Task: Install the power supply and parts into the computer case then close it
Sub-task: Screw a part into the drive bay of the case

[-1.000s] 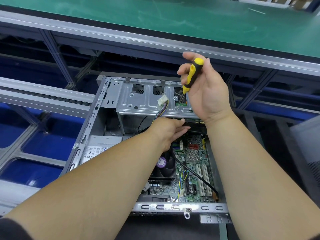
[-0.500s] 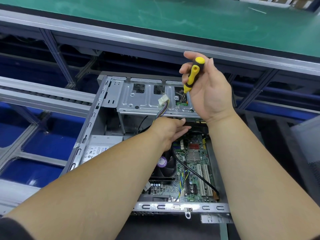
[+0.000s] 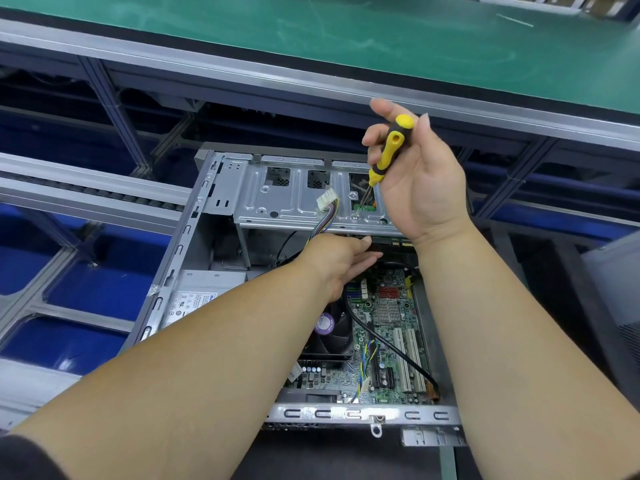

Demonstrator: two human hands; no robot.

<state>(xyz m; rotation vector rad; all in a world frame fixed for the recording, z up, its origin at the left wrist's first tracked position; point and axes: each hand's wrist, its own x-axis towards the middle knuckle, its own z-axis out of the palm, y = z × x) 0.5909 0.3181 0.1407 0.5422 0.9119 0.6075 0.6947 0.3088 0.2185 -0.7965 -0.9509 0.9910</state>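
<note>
Assembly-line station, dark surface [image 3: 346, 459] under an open computer case [image 3: 194, 216], green-matted bench [image 3: 242, 32] beyond. Nearest: case front rail, then motherboard [image 3: 388, 327] with CPU fan [image 3: 332, 334]. Power supply [image 3: 197, 292] already sits in the left rear bay; its label is too blurred to read, only a blue word fragment. Left hand [image 3: 339, 261] reaches under the drive cage [image 3: 294, 199], fingers straight and together, steadying something hidden there. Right hand [image 3: 415, 181] pinches a yellow-black screwdriver [image 3: 388, 150], tip on a screw [image 3: 355, 216] in the cage's top plate. Over the last second almost nothing shifted, just slight finger rework on the handle, so likely mid-turn fastening. White Molex connector [image 3: 327, 199] lies loose on the cage. Side panel not yet on.
</note>
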